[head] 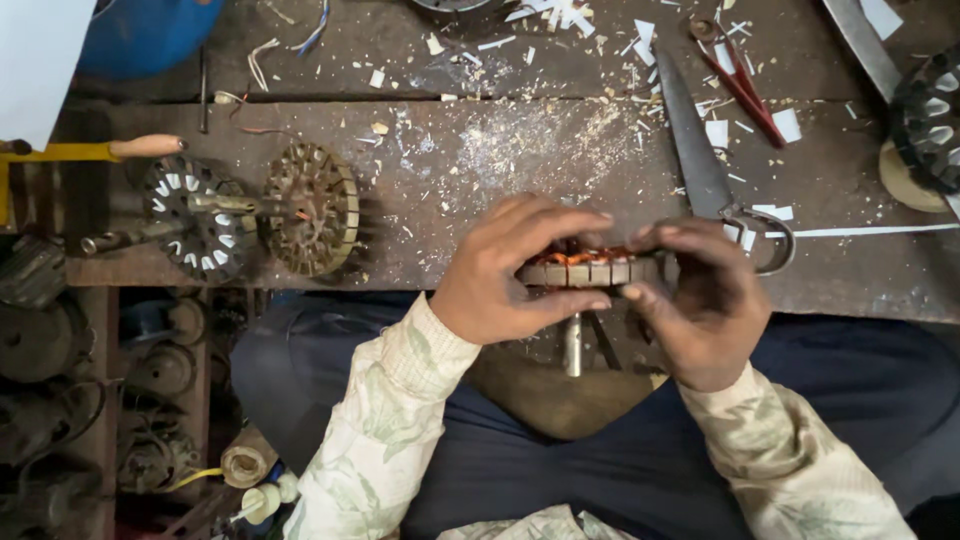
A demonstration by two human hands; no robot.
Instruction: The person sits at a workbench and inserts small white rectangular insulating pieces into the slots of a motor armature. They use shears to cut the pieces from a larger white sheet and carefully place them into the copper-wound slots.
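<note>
Both hands (600, 285), wound stator (585, 266) gripped between them

Two hands, left (500, 275) and right (705, 300), grip one copper-wound stator (585, 268) with one shaft (572, 345). Two more stators (195, 220) (318, 208) lie at left on the bench (480, 160), and one (930, 120) at the right edge. Also shown: one pair of large shears (700, 160), one pair of red snips (742, 90) and one blue drum (145, 35).

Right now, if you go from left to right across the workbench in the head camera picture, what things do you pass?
Wooden-handled tool → stator with white slot papers → bare slotted stator → left hand → copper-wound stator held in both hands → right hand → big scissors → dark stator at the edge.
</note>
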